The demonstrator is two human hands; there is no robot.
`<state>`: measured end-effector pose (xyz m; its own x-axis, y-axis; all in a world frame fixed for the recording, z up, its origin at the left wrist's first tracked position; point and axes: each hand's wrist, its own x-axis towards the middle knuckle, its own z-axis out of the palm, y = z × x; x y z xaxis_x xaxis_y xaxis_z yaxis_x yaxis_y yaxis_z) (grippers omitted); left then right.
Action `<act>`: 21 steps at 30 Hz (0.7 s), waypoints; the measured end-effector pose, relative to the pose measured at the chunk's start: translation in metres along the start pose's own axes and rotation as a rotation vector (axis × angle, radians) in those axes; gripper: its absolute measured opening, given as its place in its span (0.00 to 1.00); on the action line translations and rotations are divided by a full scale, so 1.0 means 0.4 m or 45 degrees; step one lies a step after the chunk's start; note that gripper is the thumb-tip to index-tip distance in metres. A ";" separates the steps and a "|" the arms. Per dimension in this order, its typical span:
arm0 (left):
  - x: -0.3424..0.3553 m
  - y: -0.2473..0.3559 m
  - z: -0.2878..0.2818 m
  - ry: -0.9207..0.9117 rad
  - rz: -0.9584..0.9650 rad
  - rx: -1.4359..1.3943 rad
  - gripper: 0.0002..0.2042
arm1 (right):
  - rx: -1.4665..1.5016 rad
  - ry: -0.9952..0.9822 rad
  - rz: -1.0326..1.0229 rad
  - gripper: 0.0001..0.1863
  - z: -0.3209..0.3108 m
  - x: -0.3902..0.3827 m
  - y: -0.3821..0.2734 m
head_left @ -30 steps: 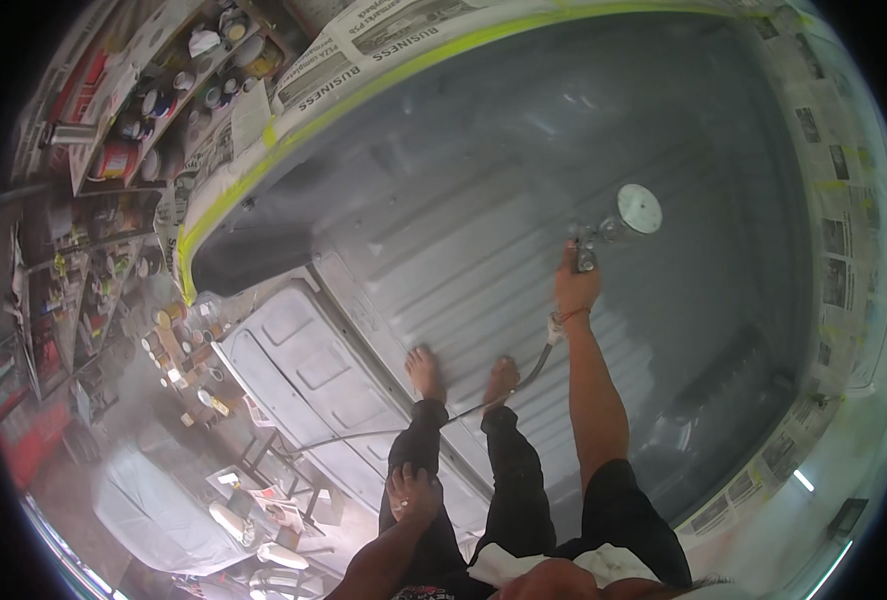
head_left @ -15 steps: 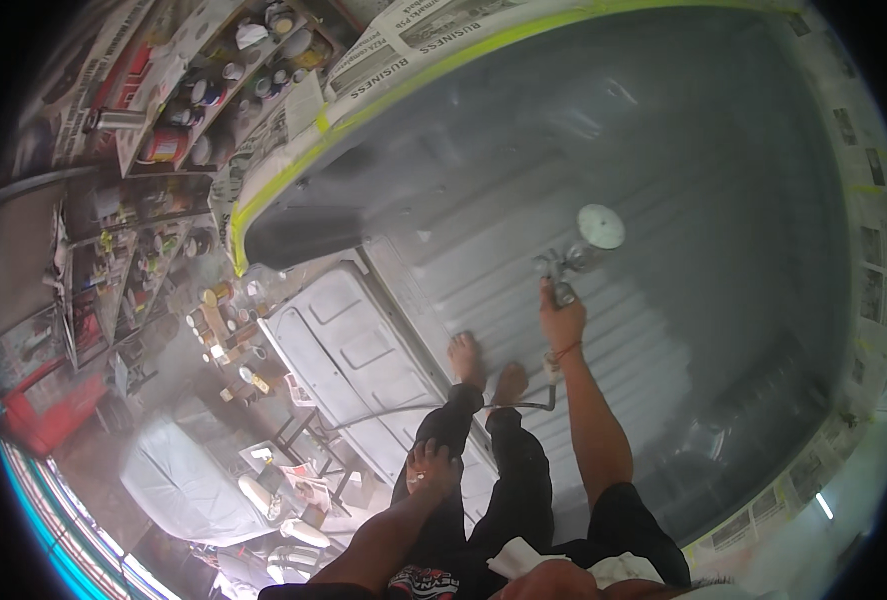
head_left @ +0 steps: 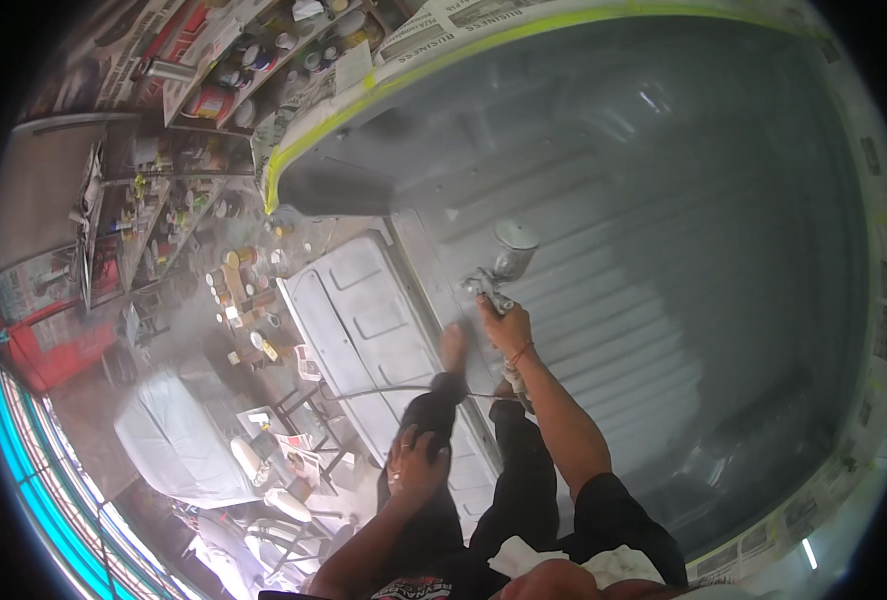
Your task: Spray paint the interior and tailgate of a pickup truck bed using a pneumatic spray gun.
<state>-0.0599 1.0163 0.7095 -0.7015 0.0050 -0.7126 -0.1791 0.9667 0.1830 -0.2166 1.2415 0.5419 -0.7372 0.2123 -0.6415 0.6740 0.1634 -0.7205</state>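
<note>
My right hand (head_left: 504,325) is closed round a metal spray gun (head_left: 486,285) with an upright cup (head_left: 514,255) on it, held over the ridged grey truck bed (head_left: 624,300) near my bare feet. A hose (head_left: 384,388) runs from below the gun across my legs toward the left. My left hand (head_left: 416,465) rests on my dark-trousered left thigh, fingers apart and holding nothing. The lowered tailgate (head_left: 349,310), paler grey, lies left of my legs. Some haze hangs in the air.
Newspaper and yellow tape (head_left: 384,70) mask the bed's rim. Shelves of cans (head_left: 254,60) are at upper left, more containers (head_left: 244,290) beside the tailgate. A covered bulky object (head_left: 184,435), stands with papers, and a red object (head_left: 59,345) are at lower left.
My right hand has carried the spray gun leftward and down over the bed, toward my feet. The view has shifted, bringing more of the left side in; my left hand stays on my leg.
</note>
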 end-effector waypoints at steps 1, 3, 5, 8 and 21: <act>-0.011 -0.012 -0.008 0.037 -0.026 0.041 0.22 | 0.018 0.081 0.000 0.26 -0.017 0.004 0.009; -0.032 -0.046 -0.014 0.136 -0.019 0.037 0.23 | -0.034 0.237 0.043 0.24 -0.071 0.002 0.027; -0.047 -0.099 -0.007 0.045 -0.114 0.105 0.23 | -0.067 0.386 0.008 0.24 -0.139 0.002 0.047; -0.046 -0.195 0.022 0.000 -0.103 0.152 0.24 | -0.098 0.664 -0.023 0.24 -0.261 0.013 0.074; -0.020 -0.287 0.048 -0.045 -0.151 0.088 0.24 | 0.007 1.188 0.007 0.23 -0.490 0.032 0.094</act>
<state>-0.0206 0.9102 0.6812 -0.6534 -0.1022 -0.7501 -0.2105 0.9763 0.0502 -0.1913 1.4393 0.5582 -0.3955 0.9015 -0.1755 0.6753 0.1560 -0.7208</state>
